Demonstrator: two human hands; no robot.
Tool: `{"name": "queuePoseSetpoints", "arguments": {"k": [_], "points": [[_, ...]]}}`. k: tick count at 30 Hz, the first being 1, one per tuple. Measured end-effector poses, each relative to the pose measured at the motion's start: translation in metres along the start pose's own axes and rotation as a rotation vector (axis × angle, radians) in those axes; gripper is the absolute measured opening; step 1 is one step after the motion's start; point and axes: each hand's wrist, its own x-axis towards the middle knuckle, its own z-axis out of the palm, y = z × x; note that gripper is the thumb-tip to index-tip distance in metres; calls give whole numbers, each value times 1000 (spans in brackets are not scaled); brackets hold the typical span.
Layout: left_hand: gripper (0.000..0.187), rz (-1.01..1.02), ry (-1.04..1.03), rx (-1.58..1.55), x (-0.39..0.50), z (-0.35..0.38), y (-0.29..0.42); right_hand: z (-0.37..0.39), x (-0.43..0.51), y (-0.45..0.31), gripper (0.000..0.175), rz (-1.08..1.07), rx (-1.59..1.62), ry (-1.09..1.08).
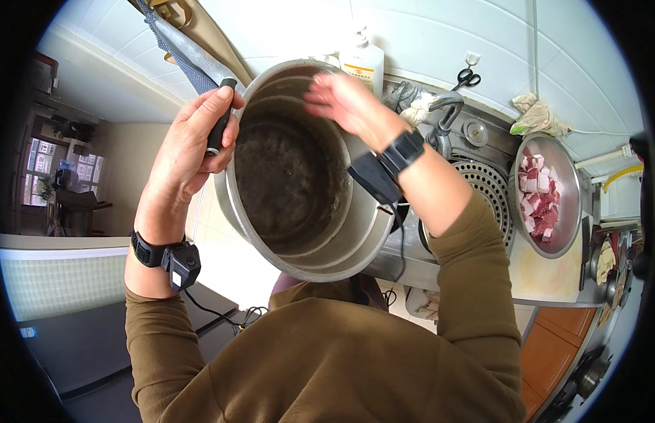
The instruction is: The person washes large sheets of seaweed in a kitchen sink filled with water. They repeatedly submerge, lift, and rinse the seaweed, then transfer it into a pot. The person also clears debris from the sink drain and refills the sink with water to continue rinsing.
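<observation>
A large metal pot point(367, 254) hangs in front of my body, its mouth facing up at me. Ridges ring its inner wall, and the bottom point(285, 180) looks dark and stained. My left hand point(203, 127) is wrapped around the black grip of a handle point(220, 117) at the pot's left rim. Over the far right part of the mouth hovers my right hand point(340, 103), slightly blurred, its fingers apart and nothing visible in them. Whether those fingers touch the inner wall I cannot tell.
A white pump bottle point(361, 63) stands behind the pot. Right of it are a faucet point(443, 121), a perforated metal steamer tray point(481, 185) and a metal bowl point(568, 222) of cut raw meat point(541, 198). A cutting board point(544, 275) lies below the bowl. Scissors point(467, 77) hang on the wall.
</observation>
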Motion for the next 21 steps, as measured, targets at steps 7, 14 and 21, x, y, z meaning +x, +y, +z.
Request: {"name": "queuePoseSetpoints", "arguments": {"k": [7,14,21], "points": [[26,19,1,-4,1,-10,-3,-85,-3,96,22,374,-802,42],[19,43,-88,118,-5,0,9,-58,74,153,49,-38,-1762,-247],[22,13,11,151,-7,-10,3,-53,56,210,28,-301,-2083,-1421]]}}
